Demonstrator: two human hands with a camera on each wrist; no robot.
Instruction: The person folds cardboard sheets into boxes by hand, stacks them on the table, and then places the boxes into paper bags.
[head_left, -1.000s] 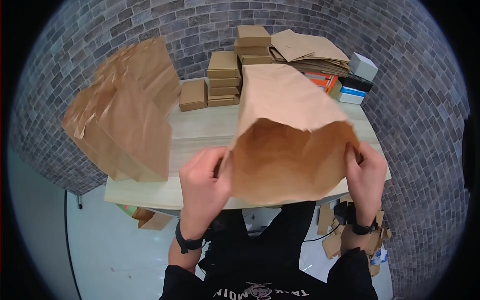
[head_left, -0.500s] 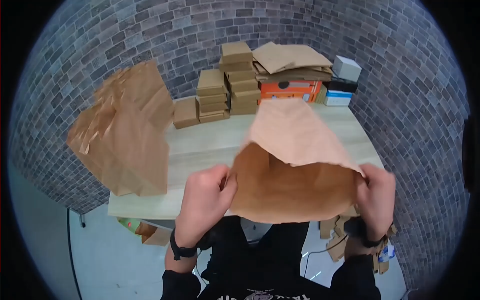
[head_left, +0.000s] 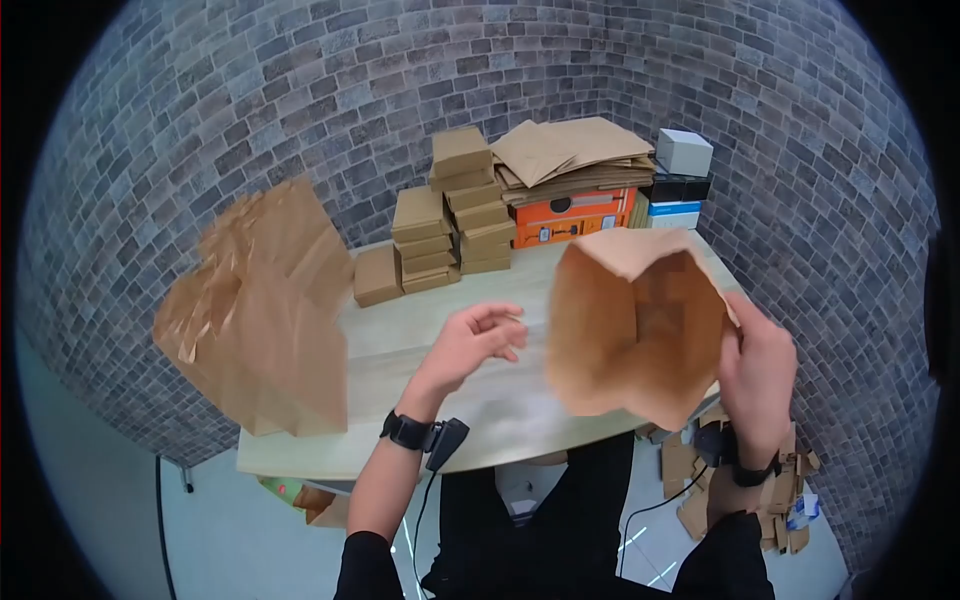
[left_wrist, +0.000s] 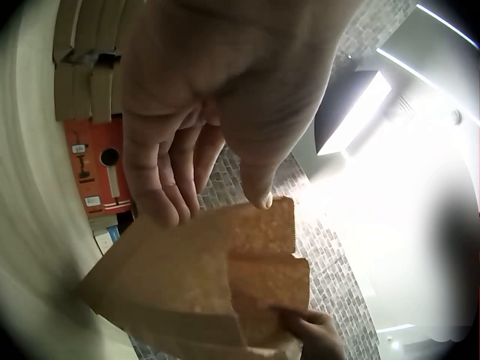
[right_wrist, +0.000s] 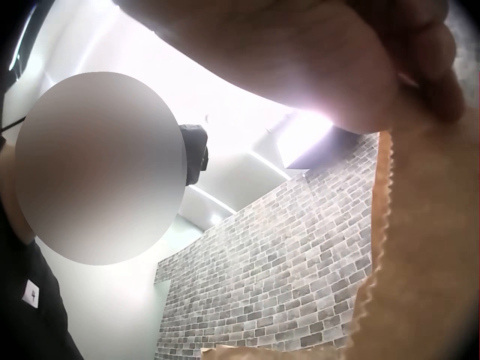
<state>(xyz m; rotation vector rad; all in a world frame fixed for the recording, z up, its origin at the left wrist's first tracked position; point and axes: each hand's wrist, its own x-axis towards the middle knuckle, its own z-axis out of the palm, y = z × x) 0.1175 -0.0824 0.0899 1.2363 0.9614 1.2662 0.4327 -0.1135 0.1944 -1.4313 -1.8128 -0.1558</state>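
Observation:
A brown paper bag [head_left: 595, 350] is held over the right part of the table [head_left: 400, 355], its mouth spread and facing me. My right hand [head_left: 758, 375] pinches the bag's right rim between thumb and fingers. In the right wrist view the zigzag-cut edge of the paper bag [right_wrist: 431, 247] runs down from that hand [right_wrist: 330, 67]. My left hand [head_left: 470, 345] is off to the bag's left in the head view, fingers loosely bent and holding nothing. From the left wrist, the left hand [left_wrist: 225, 97] overlaps the bag's near edge.
Large brown paper bags [head_left: 265, 340] stand at the table's left. Small cardboard boxes [head_left: 425, 220] are stacked at the back, beside an orange box [head_left: 575, 215] topped with flat paper bags [head_left: 570, 155]. A white box [head_left: 684, 153] sits back right. Cardboard pieces [head_left: 690, 490] litter the floor at right.
My left hand has let go of the bag's left rim and moved away to the left. The bag has swung right and narrowed, still gripped by the right hand. The head view has tilted up.

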